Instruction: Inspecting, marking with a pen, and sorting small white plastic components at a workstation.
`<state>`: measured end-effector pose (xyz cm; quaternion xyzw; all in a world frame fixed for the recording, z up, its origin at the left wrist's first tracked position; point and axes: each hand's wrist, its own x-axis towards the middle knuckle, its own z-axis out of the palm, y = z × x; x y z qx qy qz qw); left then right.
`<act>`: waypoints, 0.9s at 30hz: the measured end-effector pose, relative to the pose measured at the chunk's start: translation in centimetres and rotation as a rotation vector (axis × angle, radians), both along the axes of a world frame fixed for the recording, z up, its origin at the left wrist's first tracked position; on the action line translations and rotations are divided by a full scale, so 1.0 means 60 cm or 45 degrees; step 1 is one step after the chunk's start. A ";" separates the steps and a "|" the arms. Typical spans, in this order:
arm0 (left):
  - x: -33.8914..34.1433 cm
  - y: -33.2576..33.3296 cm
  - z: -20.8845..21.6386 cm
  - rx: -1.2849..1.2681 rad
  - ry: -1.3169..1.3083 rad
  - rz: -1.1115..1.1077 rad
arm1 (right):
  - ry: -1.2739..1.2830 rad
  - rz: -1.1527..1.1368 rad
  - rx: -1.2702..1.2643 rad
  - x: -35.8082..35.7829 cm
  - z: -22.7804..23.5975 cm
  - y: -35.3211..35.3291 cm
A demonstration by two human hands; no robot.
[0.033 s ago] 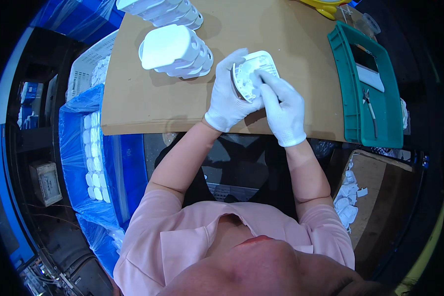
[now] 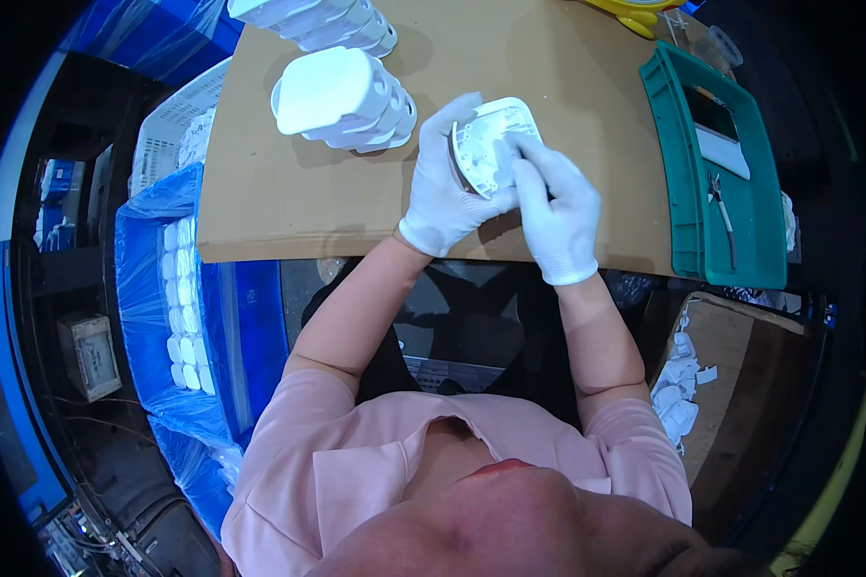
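Observation:
White knit gloves cover both my hands, which meet above the front half of the table. My left hand is closed round the left edge of a white plastic housing, a rounded shell with ribs and small posts on its inner face. That inner face is tilted up. Over its right side, my right hand has its fingers bent together, the fingertips at the inner face. Anything small between those fingertips is hidden. To the left stands a stack of similar white housings, with another stack behind it.
A green tray on the right holds cutting pliers and a dark flat object. At left, a blue-lined crate contains rows of white parts, beside a white basket. A cardboard box with white pieces sits lower right.
My right hand has shifted slightly to the right across the housing's inner face. The left hand and the housing stay almost where they were.

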<state>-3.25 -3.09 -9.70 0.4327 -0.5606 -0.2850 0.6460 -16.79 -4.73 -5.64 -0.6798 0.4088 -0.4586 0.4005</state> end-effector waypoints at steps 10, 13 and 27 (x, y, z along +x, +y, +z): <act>0.017 0.022 0.020 0.055 0.279 -0.165 | -0.214 -0.130 0.157 -0.039 0.009 -0.028; 0.022 0.027 0.014 0.012 0.248 -0.188 | -0.007 -0.052 0.237 -0.034 0.012 -0.017; 0.130 0.058 0.123 -0.327 0.079 0.102 | -0.365 0.420 -0.011 0.061 0.042 0.040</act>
